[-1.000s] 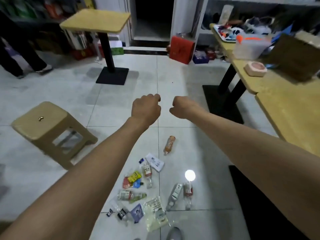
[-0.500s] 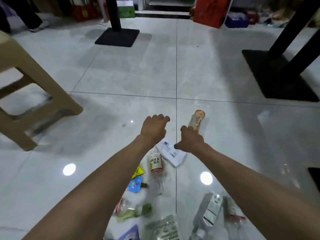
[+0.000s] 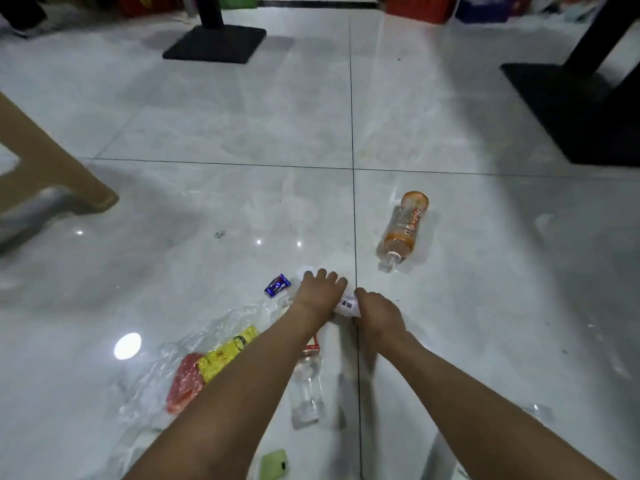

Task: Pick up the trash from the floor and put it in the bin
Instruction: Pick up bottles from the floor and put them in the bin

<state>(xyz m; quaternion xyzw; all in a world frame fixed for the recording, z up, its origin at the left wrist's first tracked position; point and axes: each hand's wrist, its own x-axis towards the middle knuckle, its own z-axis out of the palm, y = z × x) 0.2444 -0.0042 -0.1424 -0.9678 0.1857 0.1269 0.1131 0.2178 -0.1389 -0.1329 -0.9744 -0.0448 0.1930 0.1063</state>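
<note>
Down low, your left hand [image 3: 320,292] and right hand [image 3: 377,311] both pinch the white printed packet [image 3: 347,304] on the floor [image 3: 242,133].

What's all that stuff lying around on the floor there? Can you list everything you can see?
Orange bottle: one, clear with orange label, lying on the floor right of centre.
Clear bottle: one, lying under the left forearm.
White packet: one, between both hands.
Blue wrapper: one, left of the hands.
Yellow wrapper: one, on clear plastic.
Red wrapper: one, beside the yellow one.
Green item: one, bottom edge.
Stool: one, tan, left.
Table bases: two, black, far side.
Left hand: on the packet.
Right hand: on the packet.
</note>
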